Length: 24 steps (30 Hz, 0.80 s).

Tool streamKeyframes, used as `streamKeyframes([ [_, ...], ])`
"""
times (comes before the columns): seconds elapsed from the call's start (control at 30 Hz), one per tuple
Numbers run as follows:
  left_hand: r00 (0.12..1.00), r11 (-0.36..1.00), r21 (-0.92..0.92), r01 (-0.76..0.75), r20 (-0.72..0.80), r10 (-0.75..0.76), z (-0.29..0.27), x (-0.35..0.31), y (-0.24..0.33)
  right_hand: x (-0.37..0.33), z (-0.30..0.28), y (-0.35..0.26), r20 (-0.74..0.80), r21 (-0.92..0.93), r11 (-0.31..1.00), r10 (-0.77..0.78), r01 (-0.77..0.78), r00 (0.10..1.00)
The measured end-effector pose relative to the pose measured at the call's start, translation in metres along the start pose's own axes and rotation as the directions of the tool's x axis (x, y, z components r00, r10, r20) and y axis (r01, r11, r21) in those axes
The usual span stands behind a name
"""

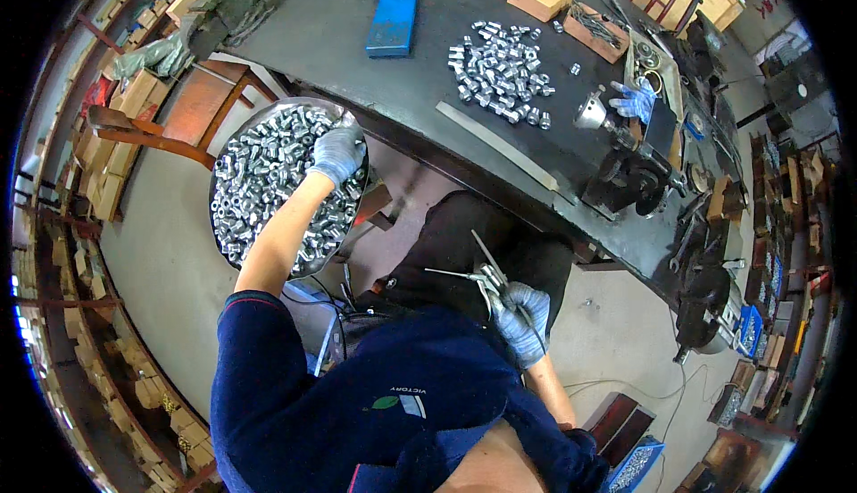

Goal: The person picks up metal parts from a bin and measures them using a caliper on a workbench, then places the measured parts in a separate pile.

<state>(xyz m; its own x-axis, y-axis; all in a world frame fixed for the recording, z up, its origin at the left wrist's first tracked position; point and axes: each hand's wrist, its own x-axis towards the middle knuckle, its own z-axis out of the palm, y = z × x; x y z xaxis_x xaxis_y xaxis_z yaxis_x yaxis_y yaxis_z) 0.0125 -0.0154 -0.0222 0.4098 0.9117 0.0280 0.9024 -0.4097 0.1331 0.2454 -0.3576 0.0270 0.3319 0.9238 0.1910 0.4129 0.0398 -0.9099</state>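
Observation:
My left hand [338,155], in a pale blue-grey glove, reaches into the far right side of a large round basin [214,180]. Its fingers are curled among a heap of small shiny metal fittings [268,167], and whatever they grip is hidden. My right hand [521,319], gloved the same way, is closed in front of my body. From it stick out slim metal tools [489,270], one with a flat long blade and another with a thin pointed end. Their exact kind is too small to tell. Dark cloth lies over my lap behind them.
On the dark workbench [330,46] are a pile of metal fittings [502,73], a blue box [392,22], a flat metal bar [496,146] and a vise [629,176]. A blue glove [634,100] lies near the vise. A wooden chair [192,109] stands behind the basin.

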Motion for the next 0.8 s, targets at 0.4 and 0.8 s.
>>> streamKeyframes([
  [0.4,0.994,0.998,-0.016,0.059,0.09,-0.058,-0.019,-0.005,0.011,0.001,-0.003,-0.002,0.027,-0.039,0.999,-0.003,0.004,1.0],
  [0.8,0.945,-0.12,-0.962,0.244,0.208,0.252,-0.062,-0.074,0.043,0.016,0.001,-0.008,0.039,0.007,0.984,-0.176,0.176,0.984],
])
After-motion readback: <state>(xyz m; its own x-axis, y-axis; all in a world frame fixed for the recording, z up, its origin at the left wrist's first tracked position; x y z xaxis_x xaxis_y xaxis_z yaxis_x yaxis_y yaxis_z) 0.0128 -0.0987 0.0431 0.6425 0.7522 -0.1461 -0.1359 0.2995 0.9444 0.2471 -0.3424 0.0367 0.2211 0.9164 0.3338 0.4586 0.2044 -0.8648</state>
